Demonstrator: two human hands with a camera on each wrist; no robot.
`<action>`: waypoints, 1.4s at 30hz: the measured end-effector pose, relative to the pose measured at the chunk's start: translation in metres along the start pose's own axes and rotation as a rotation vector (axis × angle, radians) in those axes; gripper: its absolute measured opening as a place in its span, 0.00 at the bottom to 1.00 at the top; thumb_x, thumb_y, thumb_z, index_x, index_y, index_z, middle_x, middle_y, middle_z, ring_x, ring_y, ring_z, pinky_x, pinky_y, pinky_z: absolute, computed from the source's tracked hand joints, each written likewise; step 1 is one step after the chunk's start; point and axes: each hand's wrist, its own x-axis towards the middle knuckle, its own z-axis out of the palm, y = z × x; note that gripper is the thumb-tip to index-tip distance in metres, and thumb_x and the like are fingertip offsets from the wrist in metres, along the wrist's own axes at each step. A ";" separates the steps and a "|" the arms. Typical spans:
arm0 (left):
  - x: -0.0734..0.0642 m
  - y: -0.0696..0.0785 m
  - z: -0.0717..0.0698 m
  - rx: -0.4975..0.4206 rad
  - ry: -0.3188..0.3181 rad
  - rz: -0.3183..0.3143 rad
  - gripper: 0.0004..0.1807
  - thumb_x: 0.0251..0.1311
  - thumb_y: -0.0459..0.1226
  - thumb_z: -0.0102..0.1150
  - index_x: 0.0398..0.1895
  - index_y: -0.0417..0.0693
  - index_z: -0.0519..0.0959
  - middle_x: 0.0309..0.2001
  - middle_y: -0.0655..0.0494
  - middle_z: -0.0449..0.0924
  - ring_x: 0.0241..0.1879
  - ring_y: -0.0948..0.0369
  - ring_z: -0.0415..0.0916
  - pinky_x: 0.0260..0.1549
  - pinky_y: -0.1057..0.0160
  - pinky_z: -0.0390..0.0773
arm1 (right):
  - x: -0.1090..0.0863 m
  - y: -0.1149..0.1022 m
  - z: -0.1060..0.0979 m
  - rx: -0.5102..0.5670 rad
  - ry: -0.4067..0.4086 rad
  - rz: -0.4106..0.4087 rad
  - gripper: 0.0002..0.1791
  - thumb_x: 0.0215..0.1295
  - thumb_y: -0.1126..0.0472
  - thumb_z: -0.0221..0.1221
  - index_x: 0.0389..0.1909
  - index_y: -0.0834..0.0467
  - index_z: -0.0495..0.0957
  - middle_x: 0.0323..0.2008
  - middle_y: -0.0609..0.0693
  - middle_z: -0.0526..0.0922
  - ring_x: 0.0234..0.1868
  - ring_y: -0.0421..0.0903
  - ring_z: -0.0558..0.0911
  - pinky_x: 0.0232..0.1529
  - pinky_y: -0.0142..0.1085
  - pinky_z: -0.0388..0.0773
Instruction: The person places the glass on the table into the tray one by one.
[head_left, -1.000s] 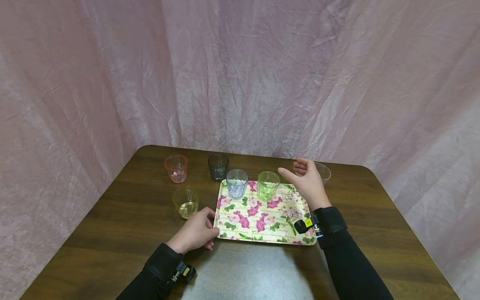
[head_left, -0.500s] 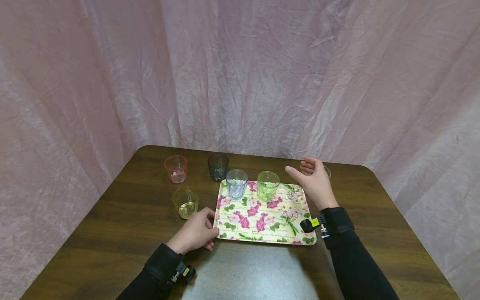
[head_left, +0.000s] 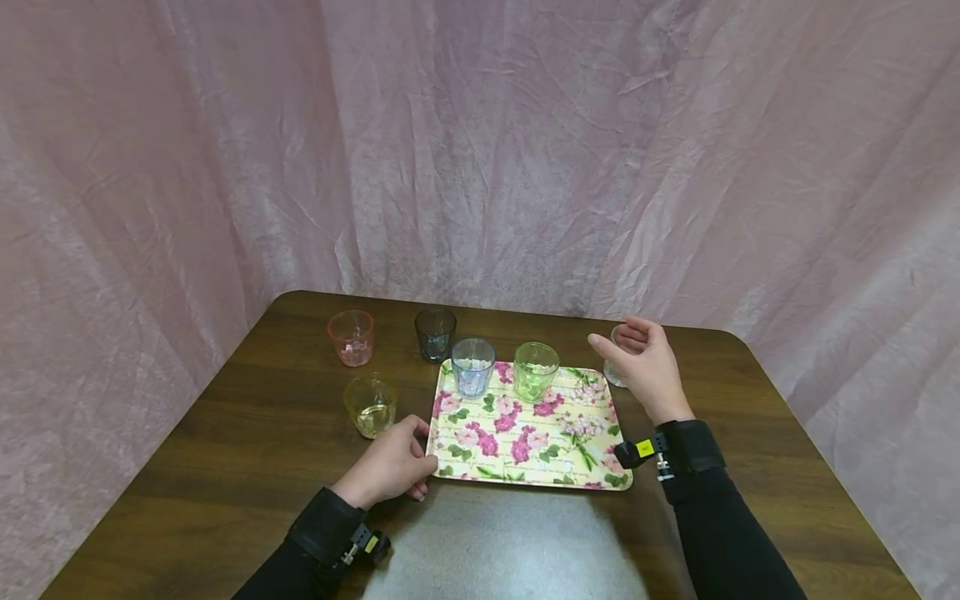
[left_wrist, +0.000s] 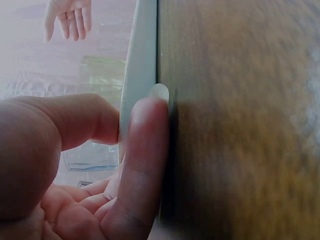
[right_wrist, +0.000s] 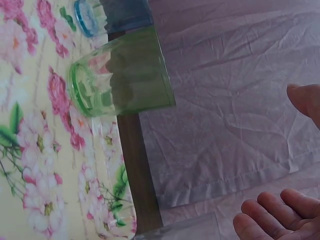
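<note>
My left hand (head_left: 388, 462) pinches the near-left corner of a floral tray (head_left: 498, 454). In the left wrist view the thumb (left_wrist: 90, 117) meets the tray's rim (left_wrist: 140, 60), and another finger (left_wrist: 145, 155) lies along its outer side. A green glass (head_left: 536, 372) and a blue glass (head_left: 473, 367) stand upright along the tray's far side. My right hand (head_left: 648, 375) hovers beyond the tray's right edge, fingers apart from the thumb. Partly hidden behind it is a clear glass (head_left: 616, 372) on the table. The right wrist view shows a gap between these fingers (right_wrist: 270, 212) and that glass (right_wrist: 187, 230).
Left of the tray stand a yellow glass (head_left: 372, 406) and a pink glass (head_left: 352, 339). A dark grey glass (head_left: 436, 335) is just behind the tray's far-left corner. The brown wooden table (head_left: 202, 467) ends at a pink curtain (head_left: 480, 167).
My right hand has moved to the right, off the tray's far-right corner. The clear glass now shows on the hand's left side instead of its right. My left hand and the tray have stayed put.
</note>
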 end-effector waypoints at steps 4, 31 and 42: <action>0.000 0.000 0.000 0.005 0.001 -0.005 0.24 0.61 0.25 0.64 0.62 0.34 0.74 0.29 0.45 0.79 0.18 0.57 0.81 0.18 0.58 0.87 | -0.001 0.002 -0.005 -0.002 0.016 0.001 0.57 0.73 0.39 0.70 0.88 0.60 0.50 0.82 0.64 0.62 0.82 0.63 0.66 0.82 0.57 0.69; 0.001 0.000 0.000 0.021 0.004 -0.019 0.25 0.62 0.25 0.64 0.63 0.35 0.74 0.29 0.46 0.79 0.18 0.57 0.81 0.18 0.58 0.87 | -0.003 0.017 -0.027 -0.051 0.073 0.050 0.56 0.74 0.37 0.68 0.88 0.59 0.49 0.83 0.63 0.62 0.81 0.62 0.66 0.81 0.57 0.70; 0.002 -0.001 0.000 0.025 0.002 -0.009 0.24 0.62 0.25 0.64 0.62 0.35 0.74 0.29 0.46 0.79 0.18 0.57 0.81 0.18 0.58 0.87 | -0.002 0.022 -0.032 -0.056 0.098 0.041 0.56 0.74 0.38 0.68 0.88 0.60 0.49 0.83 0.63 0.62 0.82 0.62 0.66 0.81 0.57 0.70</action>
